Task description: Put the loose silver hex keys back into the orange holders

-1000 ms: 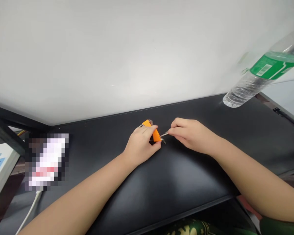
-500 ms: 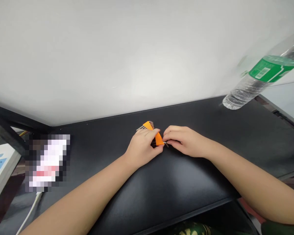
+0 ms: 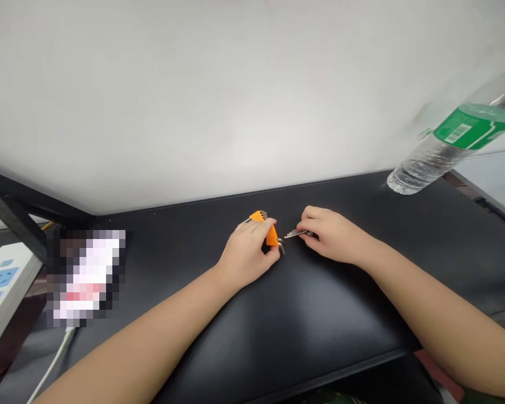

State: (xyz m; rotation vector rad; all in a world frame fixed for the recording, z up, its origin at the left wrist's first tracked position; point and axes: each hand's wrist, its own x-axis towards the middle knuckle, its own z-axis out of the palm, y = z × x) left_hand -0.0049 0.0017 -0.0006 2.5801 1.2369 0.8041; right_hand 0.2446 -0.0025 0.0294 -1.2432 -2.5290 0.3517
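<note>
An orange hex key holder (image 3: 271, 235) is gripped in my left hand (image 3: 248, 247), thumb below and fingers over the top. Dark hex keys stick out of its upper end, and a bent silver key (image 3: 281, 246) shows at its lower right corner. To the right, my right hand (image 3: 326, 233) pinches a few thin metal hex keys (image 3: 295, 233), whose tips point left toward the holder with a small gap between. My fingers hide their other ends.
A clear water bottle (image 3: 458, 134) with a green label stands at the back right of the black table (image 3: 303, 325). On the left lie a blurred-out phone (image 3: 90, 275) with a white cable (image 3: 53, 365) and a white power strip (image 3: 4, 280). A pale wall (image 3: 235, 101) rises behind.
My right hand has moved right, away from the orange holder, with thin hex keys now showing in its fingers. The left hand still grips the holder in nearly the same place.
</note>
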